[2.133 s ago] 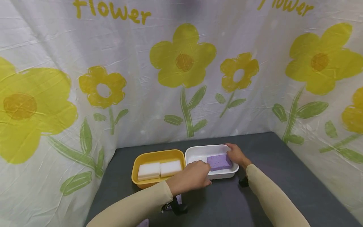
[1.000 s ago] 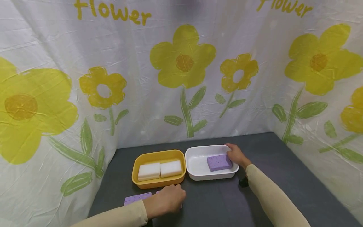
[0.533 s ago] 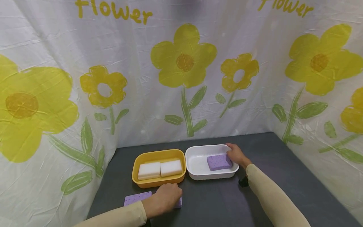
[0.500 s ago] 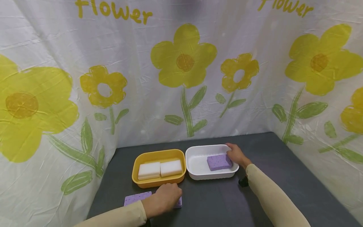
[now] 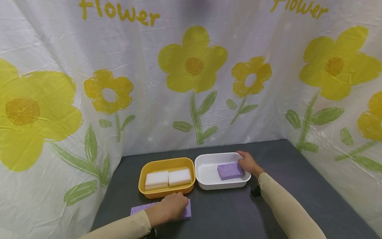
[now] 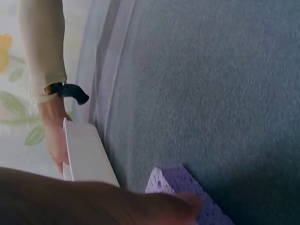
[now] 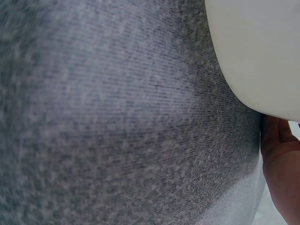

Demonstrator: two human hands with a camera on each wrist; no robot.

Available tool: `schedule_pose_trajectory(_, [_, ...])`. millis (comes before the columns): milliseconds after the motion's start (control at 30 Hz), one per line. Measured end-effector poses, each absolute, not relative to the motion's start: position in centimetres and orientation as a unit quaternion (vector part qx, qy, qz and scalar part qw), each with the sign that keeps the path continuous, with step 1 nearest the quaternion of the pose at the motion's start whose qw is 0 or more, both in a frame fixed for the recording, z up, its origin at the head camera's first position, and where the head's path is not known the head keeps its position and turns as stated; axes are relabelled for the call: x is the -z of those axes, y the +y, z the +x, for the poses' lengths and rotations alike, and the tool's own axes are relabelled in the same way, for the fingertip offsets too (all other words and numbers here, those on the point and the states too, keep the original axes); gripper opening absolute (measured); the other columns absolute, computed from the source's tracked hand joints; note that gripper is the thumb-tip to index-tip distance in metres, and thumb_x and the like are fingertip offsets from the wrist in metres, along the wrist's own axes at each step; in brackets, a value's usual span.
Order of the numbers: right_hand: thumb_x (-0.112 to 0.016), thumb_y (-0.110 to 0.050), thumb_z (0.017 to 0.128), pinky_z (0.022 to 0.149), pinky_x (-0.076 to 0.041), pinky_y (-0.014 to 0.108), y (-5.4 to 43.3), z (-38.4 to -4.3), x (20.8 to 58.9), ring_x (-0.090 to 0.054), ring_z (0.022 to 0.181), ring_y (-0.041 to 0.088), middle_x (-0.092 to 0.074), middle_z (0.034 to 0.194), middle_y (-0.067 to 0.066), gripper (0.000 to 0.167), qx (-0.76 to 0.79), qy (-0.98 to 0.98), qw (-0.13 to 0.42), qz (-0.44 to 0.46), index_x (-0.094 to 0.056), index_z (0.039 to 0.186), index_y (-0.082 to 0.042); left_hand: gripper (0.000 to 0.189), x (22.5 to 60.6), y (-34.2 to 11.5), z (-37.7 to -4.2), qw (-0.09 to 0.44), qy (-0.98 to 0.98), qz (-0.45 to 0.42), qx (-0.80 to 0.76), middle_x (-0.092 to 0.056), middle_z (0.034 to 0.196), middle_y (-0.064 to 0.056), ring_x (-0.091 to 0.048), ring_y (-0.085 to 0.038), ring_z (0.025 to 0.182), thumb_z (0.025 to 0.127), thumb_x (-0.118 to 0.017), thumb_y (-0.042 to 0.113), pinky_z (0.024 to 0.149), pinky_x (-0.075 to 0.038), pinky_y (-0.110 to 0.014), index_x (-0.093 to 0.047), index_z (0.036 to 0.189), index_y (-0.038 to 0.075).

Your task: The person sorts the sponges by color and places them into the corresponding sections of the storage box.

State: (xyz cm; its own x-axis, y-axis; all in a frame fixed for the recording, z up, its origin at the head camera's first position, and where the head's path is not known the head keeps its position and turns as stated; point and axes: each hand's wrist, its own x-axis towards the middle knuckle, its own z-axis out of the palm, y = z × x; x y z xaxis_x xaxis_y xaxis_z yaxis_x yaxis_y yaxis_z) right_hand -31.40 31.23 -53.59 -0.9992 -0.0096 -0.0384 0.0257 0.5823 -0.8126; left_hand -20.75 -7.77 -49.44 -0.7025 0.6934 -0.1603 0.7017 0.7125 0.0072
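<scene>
My left hand (image 5: 173, 206) is over a purple sponge (image 5: 187, 212) lying on the table in front of the yellow tray, its fingers curled about it. In the left wrist view the thumb lies against that sponge (image 6: 176, 180); the other fingertips are hidden. A second purple sponge (image 5: 138, 209) lies just to the left, partly behind the wrist. My right hand (image 5: 250, 164) grips the right end of a white tray (image 5: 206, 172) by its rim. Inside that tray, at the right, rests one purple sponge (image 5: 230, 171).
A yellow tray (image 5: 167, 192) stands against the white tray's left side. Two white sponges (image 5: 179, 177) lie side by side in it. The dark grey cloth-covered table (image 5: 226, 212) ends at a white curtain (image 5: 143, 99) printed with yellow flowers.
My left hand has come from over the white tray's left front corner down to the sponge on the table. Lately it has barely shifted. The right hand has stayed on the white tray.
</scene>
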Motion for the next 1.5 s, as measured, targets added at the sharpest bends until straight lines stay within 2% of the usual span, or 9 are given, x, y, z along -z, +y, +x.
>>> schedule_pose_trajectory(133, [-0.042,0.006,0.099,0.114,-0.049,0.063,31.2,-31.4,53.7,-0.064,0.134,0.045,-0.068,0.14,0.03,0.049,0.456,0.89,0.019,0.003,-0.059,0.144,0.011,0.017,50.5,-8.2,-21.7,0.101,0.921,0.376,0.004,-0.063,0.076,-0.004,-0.057,-0.015,0.062,0.084,-0.087,0.013,0.056,-0.055,-0.038,-0.071,0.086,0.009])
schedule_pose_trajectory(233, [-0.042,0.007,0.098,0.114,-0.05,0.063,31.2,-31.4,53.7,-0.063,0.135,0.047,-0.067,0.141,0.032,0.05,0.455,0.891,0.016,-0.001,-0.058,0.145,0.013,0.019,54.0,-8.7,-23.6,0.106,0.913,0.393,0.015,-0.061,0.077,-0.002,-0.055,-0.014,0.062,0.083,-0.088,0.019,0.053,-0.052,-0.041,-0.071,0.086,0.012])
schedule_pose_trajectory(333, [-0.042,0.007,0.098,0.116,-0.049,0.064,31.2,-31.4,53.8,-0.061,0.138,0.049,-0.065,0.144,0.034,0.051,0.456,0.89,0.015,-0.003,-0.056,0.147,0.014,0.023,58.8,-9.3,-25.4,0.08,0.906,0.414,0.036,-0.064,0.08,0.0,-0.059,-0.013,0.064,0.078,-0.093,0.022,0.053,-0.054,-0.041,-0.072,0.085,0.019])
schedule_pose_trajectory(433, [-0.042,0.007,0.099,0.117,-0.047,0.064,31.2,-31.4,53.7,-0.059,0.141,0.05,-0.063,0.146,0.035,0.052,0.456,0.89,0.014,-0.002,-0.054,0.148,0.014,0.028,59.6,-9.4,-25.3,0.055,0.906,0.418,0.044,-0.066,0.081,0.0,-0.063,-0.016,0.065,0.072,-0.097,0.02,0.053,-0.056,-0.042,-0.071,0.084,0.021])
schedule_pose_trajectory(467, [-0.041,0.007,0.099,0.117,-0.047,0.065,31.3,-31.4,53.7,-0.059,0.141,0.05,-0.063,0.146,0.035,0.052,0.456,0.89,0.013,-0.003,-0.054,0.148,0.015,0.03,59.2,-9.4,-24.9,0.045,0.905,0.42,0.044,-0.068,0.081,-0.001,-0.064,-0.017,0.066,0.07,-0.099,0.019,0.053,-0.057,-0.043,-0.072,0.084,0.019])
schedule_pose_trajectory(700, [-0.041,0.006,0.099,0.117,-0.047,0.064,31.5,-31.6,53.7,-0.059,0.141,0.048,-0.064,0.145,0.034,0.05,0.46,0.888,0.008,0.005,-0.056,0.147,0.014,0.026,51.8,-8.5,-21.0,0.035,0.914,0.403,0.037,-0.069,0.084,-0.006,-0.068,-0.02,0.07,0.076,-0.095,0.012,0.06,-0.061,-0.039,-0.074,0.092,0.008])
schedule_pose_trajectory(967, [-0.042,0.006,0.099,0.116,-0.048,0.063,31.5,-31.4,54.0,-0.06,0.139,0.046,-0.066,0.143,0.032,0.048,0.458,0.889,0.012,0.011,-0.059,0.144,0.012,0.033,50.1,-7.9,-20.9,0.053,0.911,0.41,0.018,-0.057,0.071,0.001,-0.05,-0.01,0.059,0.069,-0.099,0.02,0.05,-0.049,-0.032,-0.067,0.075,0.014])
schedule_pose_trajectory(1167, [-0.042,0.006,0.099,0.116,-0.048,0.064,31.3,-31.3,53.8,-0.06,0.139,0.048,-0.065,0.144,0.033,0.049,0.46,0.888,0.014,0.007,-0.058,0.146,0.013,0.034,48.2,-6.6,-20.9,0.065,0.901,0.429,0.01,-0.058,0.071,0.004,-0.049,-0.008,0.06,0.072,-0.1,0.028,0.052,-0.045,-0.026,-0.072,0.085,0.013])
schedule_pose_trajectory(1500, [-0.042,0.006,0.099,0.112,-0.051,0.062,31.3,-31.6,54.0,-0.065,0.134,0.046,-0.068,0.14,0.031,0.048,0.454,0.891,0.007,0.01,-0.06,0.143,0.012,0.045,44.0,-4.5,-21.8,-0.004,0.906,0.424,-0.005,-0.064,0.079,-0.002,-0.056,-0.013,0.065,0.074,-0.099,0.037,0.056,-0.05,-0.03,-0.071,0.095,0.009])
